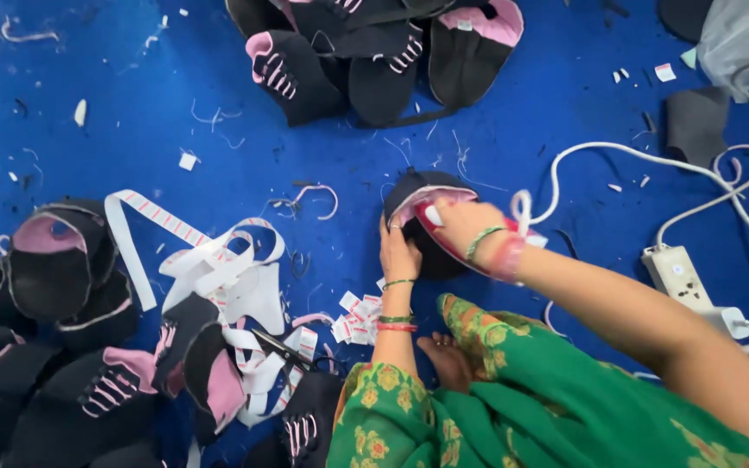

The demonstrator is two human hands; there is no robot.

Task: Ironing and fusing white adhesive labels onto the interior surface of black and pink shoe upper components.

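A black shoe upper with pink lining (418,192) lies on the blue floor in front of me. My left hand (398,252) presses on its near left edge. My right hand (457,224) grips the upper's pink-lined rim from the right, thumb on the lining. Both wrists wear bangles. My bare foot (448,360) and green patterned clothing (513,399) fill the lower right.
A pile of black and pink uppers (374,52) lies at the top, another pile (71,347) at the lower left. White label tape (218,264) and small cut labels (353,316) lie left of my hands. A white power strip (682,277) and cable (617,152) lie to the right.
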